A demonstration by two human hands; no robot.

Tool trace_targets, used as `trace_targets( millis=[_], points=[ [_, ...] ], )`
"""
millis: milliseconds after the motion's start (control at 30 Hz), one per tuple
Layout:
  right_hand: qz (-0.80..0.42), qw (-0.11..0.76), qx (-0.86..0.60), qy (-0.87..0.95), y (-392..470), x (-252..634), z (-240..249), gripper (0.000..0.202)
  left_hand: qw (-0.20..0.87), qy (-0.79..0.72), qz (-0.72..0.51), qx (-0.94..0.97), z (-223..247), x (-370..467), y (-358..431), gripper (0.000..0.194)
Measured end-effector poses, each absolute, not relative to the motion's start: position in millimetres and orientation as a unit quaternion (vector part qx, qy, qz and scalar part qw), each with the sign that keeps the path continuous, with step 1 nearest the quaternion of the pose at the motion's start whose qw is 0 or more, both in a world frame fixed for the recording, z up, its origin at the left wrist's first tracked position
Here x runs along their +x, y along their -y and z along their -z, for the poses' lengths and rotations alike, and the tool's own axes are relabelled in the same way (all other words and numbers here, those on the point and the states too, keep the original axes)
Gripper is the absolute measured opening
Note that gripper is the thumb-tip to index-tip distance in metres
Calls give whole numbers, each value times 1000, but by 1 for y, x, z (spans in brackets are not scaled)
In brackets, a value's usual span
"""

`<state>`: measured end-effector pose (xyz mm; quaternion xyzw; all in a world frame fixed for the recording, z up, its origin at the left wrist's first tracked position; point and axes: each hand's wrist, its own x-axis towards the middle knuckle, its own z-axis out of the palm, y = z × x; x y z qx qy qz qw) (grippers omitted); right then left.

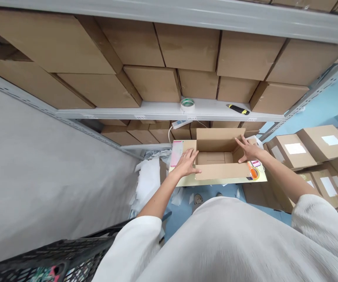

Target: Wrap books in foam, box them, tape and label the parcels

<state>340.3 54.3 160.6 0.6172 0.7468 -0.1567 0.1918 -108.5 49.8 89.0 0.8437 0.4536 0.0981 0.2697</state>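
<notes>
Open carton (216,157) on small table (218,182); left hand (187,162) at its left edge, right hand (247,149) at its right. Orange tape roll (254,173) near right. Far shelf (157,107): white tape roll (187,104), yellow-black cutter (238,109).

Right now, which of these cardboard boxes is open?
The one on the pale yellow tabletop, between your left hand and right hand: its flaps are spread, showing its inside. The shelf boxes and labelled boxes at right look shut.
</notes>
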Motion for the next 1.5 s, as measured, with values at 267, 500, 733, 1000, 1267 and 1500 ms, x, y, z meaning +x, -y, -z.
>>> trace_targets(
  millis=[267, 500, 733, 1000, 1267, 1500],
  points=[
    [127, 307, 601, -727, -81, 334, -146, 166, 264, -446, -130, 845, -87, -106, -44, 118],
    [110, 339, 587, -727, -85, 331, -148, 167, 258, -434, -264, 822, -89, -119, -39, 68],
    [106, 348, 591, -720, -76, 330, -155, 161, 283, -611, -436, 597, -50, -171, -77, 36],
    [109, 341, 595, -720, -67, 333, -162, 157, 390, -790, -186, 434, 30, -199, -125, 39],
    [113, 344, 600, -714, -61, 329, -169, 156, 369, -820, -99, 426, 60, -187, -128, 55],
    [113, 345, 598, -715, -58, 328, -171, 156, 330, -828, -85, 445, 72, -183, -121, 52]
  ],
)
